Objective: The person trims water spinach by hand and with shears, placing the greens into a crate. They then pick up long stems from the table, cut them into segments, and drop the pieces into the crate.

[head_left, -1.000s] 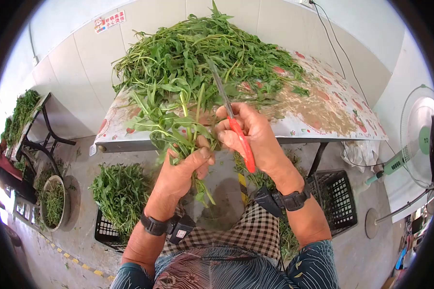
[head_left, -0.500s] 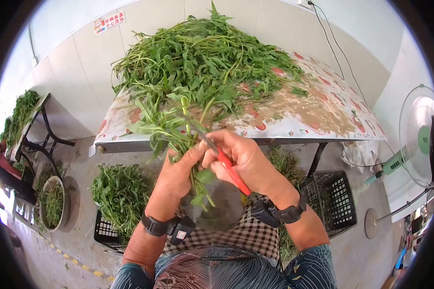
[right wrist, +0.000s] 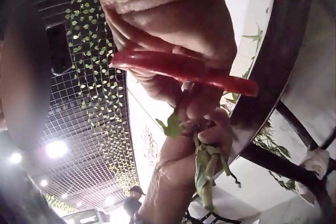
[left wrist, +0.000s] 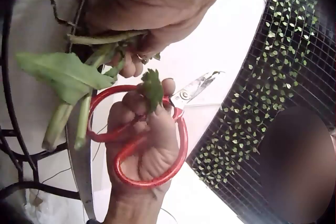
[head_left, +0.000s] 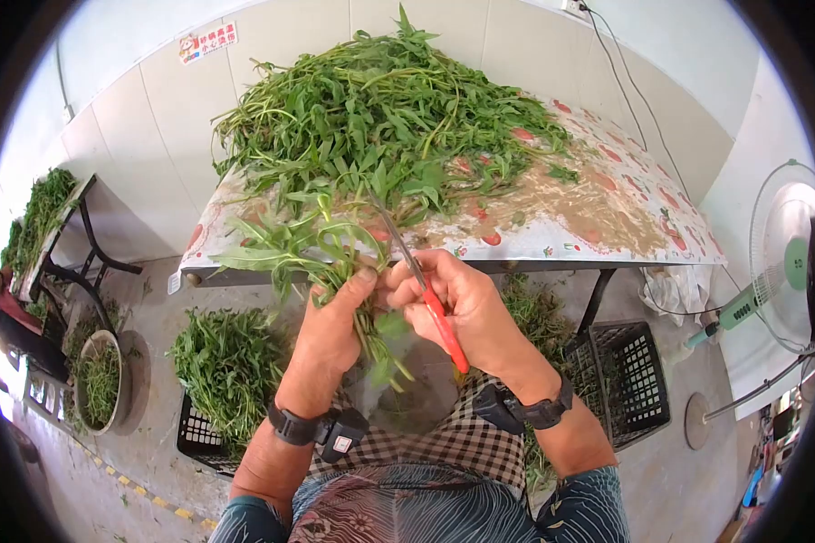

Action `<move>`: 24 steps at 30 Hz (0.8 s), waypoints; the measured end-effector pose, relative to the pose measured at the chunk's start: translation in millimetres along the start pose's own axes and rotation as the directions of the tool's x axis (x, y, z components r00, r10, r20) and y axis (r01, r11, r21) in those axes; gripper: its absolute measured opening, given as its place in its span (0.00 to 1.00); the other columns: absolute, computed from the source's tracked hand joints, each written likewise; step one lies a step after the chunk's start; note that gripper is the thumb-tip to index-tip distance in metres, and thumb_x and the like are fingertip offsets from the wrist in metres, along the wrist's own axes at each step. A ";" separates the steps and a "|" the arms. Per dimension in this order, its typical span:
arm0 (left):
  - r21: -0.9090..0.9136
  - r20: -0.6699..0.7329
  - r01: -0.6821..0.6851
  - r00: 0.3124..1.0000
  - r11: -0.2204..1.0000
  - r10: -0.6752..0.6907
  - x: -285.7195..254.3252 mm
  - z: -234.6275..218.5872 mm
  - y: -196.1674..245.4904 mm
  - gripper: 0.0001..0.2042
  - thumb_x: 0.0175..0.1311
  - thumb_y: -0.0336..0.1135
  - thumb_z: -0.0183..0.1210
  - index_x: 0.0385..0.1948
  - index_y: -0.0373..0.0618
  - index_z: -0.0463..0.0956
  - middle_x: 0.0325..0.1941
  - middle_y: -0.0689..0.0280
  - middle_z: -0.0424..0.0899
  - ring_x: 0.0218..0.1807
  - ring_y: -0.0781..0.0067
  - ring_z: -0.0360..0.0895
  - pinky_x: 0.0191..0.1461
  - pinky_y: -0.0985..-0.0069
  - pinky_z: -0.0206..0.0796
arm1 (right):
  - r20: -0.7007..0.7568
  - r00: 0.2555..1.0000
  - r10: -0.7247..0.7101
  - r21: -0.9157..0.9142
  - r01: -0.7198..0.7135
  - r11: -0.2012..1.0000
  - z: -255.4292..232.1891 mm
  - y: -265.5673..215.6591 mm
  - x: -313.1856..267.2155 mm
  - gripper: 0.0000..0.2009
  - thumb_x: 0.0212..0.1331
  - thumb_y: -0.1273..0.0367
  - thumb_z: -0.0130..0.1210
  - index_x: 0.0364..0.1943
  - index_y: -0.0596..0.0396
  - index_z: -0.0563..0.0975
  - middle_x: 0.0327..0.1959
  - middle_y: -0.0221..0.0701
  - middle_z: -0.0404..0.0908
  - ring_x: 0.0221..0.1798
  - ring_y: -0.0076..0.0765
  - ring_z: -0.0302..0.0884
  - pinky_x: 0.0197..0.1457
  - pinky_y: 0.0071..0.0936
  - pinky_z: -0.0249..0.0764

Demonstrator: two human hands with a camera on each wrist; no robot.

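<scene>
In the head view my left hand [head_left: 335, 317] grips a small bunch of leafy green stems [head_left: 367, 335], leaves above the fist and stem ends hanging below. My right hand [head_left: 466, 312] holds red-handled scissors [head_left: 439, 321], blades angled up and left over the table edge; its fingertips are close beside the bunch. The left wrist view shows the red loops [left wrist: 152, 182] around the fingers of my right hand [left wrist: 144, 140], with a small leaf [left wrist: 153, 88] at the fingertips. In the right wrist view the stem ends [right wrist: 205, 187] poke out below my left hand [right wrist: 173, 176].
A big heap of greens [head_left: 362, 118] covers the back of the patterned table [head_left: 625, 226]. Below stand a crate of greens [head_left: 226, 371], a black crate [head_left: 638, 380] and a round tub [head_left: 118, 407]. A fan [head_left: 788, 253] is at the right.
Both hands have stayed near the table edge. The scissors first dropped across the bunch, then moved slightly right of it. The bunch's leafy top now leans further left.
</scene>
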State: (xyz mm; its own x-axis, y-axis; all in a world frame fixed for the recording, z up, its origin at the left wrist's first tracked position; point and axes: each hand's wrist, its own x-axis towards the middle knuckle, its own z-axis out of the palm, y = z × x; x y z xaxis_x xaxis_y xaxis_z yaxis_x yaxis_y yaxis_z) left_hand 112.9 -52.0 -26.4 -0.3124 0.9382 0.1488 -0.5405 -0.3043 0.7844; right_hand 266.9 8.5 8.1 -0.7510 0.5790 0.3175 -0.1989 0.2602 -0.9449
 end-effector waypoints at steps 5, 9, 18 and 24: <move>0.026 -0.085 -0.039 0.996 0.999 0.042 -0.7 7.1 0.2 0.12 0.60 0.31 0.56 0.44 0.42 0.71 0.40 0.63 0.78 0.38 0.72 0.76 0.41 0.73 0.71 | -0.008 1.000 -0.008 -0.222 0.006 0.975 1.5 -1.9 -1.0 0.21 0.53 0.76 0.57 0.52 0.60 0.66 0.36 0.26 0.77 0.39 0.18 0.73 0.43 0.18 0.71; -0.025 -0.014 0.068 0.998 0.997 -0.069 -0.7 -6.9 -0.3 0.10 0.60 0.32 0.57 0.41 0.42 0.71 0.31 0.65 0.78 0.26 0.76 0.73 0.27 0.79 0.66 | -0.102 0.992 -0.068 -0.040 0.064 0.997 4.8 -6.8 -2.6 0.19 0.55 0.71 0.59 0.49 0.59 0.67 0.35 0.26 0.77 0.37 0.17 0.74 0.38 0.18 0.72; 0.171 0.108 0.010 0.994 0.985 -0.029 -11.6 11.1 2.1 0.10 0.58 0.36 0.60 0.36 0.41 0.73 0.24 0.67 0.76 0.20 0.81 0.68 0.21 0.84 0.57 | -0.200 0.980 0.002 0.054 0.009 0.999 -6.2 -5.2 2.2 0.15 0.56 0.73 0.57 0.46 0.59 0.68 0.31 0.26 0.75 0.32 0.16 0.70 0.33 0.16 0.68; 0.202 0.124 -0.006 0.992 0.979 -0.019 -10.9 10.8 2.0 0.10 0.59 0.36 0.59 0.35 0.40 0.74 0.24 0.67 0.77 0.20 0.81 0.68 0.21 0.84 0.57 | -0.170 0.984 0.043 0.111 -0.024 0.994 -8.4 -7.7 3.0 0.15 0.55 0.76 0.55 0.46 0.59 0.68 0.30 0.27 0.75 0.31 0.16 0.71 0.31 0.15 0.67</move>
State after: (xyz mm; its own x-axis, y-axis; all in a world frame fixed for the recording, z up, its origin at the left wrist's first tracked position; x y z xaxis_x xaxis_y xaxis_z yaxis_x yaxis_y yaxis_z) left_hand 123.7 -61.1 -20.0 -0.2029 0.9571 0.2067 -0.3700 -0.2704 0.8888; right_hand 271.5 14.8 16.9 -0.6409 0.7126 0.2855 -0.2488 0.1589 -0.9554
